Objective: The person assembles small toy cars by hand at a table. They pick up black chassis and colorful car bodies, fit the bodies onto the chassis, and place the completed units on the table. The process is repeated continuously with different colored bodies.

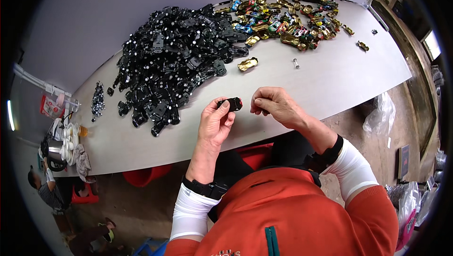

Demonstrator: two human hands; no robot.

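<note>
In my left hand (214,126) is a small toy car (233,104), gripped between thumb and fingers, its black underside up and a bit of red showing at its right end. Just to the right, apart from it, my right hand (279,107) has its fingers curled together; whatever they may hold is hidden. Beyond my hands lie a gold toy car body (247,64) and a wheel axle (296,63). A big heap of black toy car bases (165,57) covers the left part of the table (212,145).
Gold and colourful car bodies (292,24) are piled at the back right; a lone gold one (362,46) lies further right. Small wheel pieces (97,100) sit at the left, near a tray of cups (71,142). Another person (54,192) is at far left. Red stools (146,174) stand under the table edge.
</note>
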